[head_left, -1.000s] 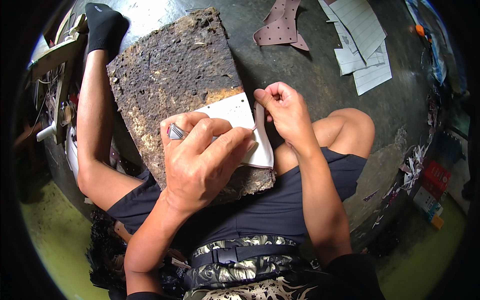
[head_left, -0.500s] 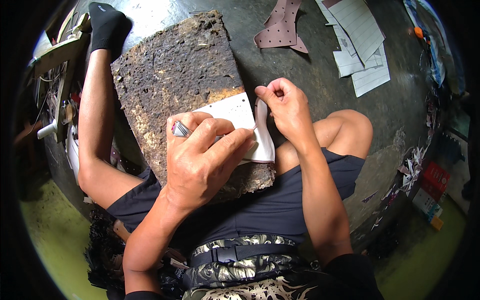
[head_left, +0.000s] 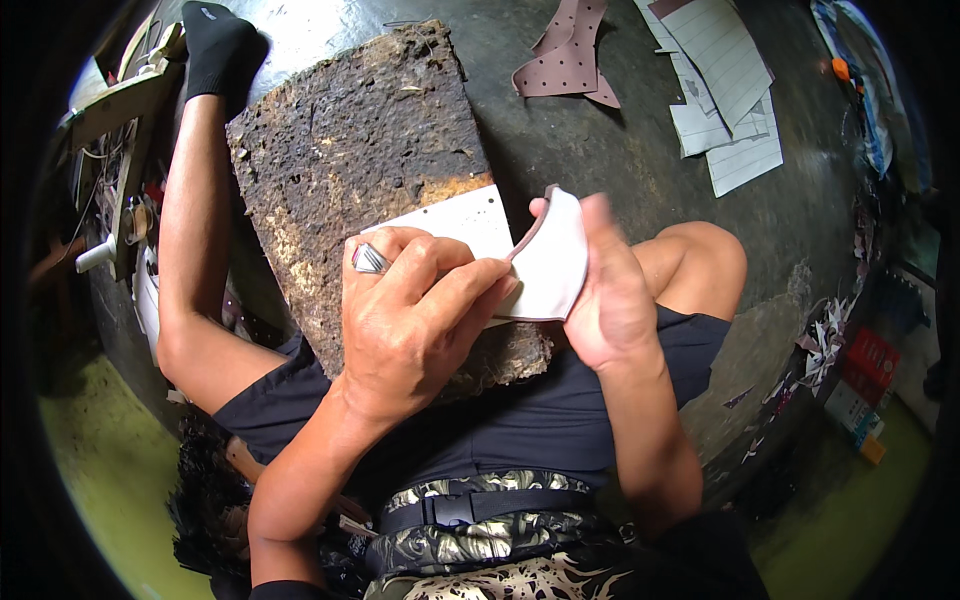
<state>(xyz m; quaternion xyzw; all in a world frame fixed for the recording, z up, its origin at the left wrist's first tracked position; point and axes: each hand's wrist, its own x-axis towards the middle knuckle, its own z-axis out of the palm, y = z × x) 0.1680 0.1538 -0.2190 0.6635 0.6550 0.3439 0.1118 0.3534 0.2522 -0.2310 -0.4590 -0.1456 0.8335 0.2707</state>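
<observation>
My left hand (head_left: 415,310), with a ring on it, pinches the edge of a thin white piece with a mauve edge (head_left: 555,265), perhaps leather; its fingertips are pressed together there. My right hand (head_left: 612,300) is under and beside the curved piece, palm turned up. Its fingers are mostly hidden behind the piece, with one tip showing past the mauve edge; its raised digit is blurred. A flat white part with dark dots (head_left: 460,215) lies on the rough dark board (head_left: 350,130), partly under my left hand. Whether the two white parts join is hidden.
The board rests across my lap. On the dark floor ahead lie mauve dotted cut pieces (head_left: 565,65) and lined paper-like sheets (head_left: 725,75). Scraps (head_left: 825,335) and a red box (head_left: 868,362) are at the right. A wooden frame (head_left: 125,170) stands at the left.
My right hand has turned from a pinch above the piece to palm up beneath it. The piece now curves upward and shows more of its white face. My left hand barely moved.
</observation>
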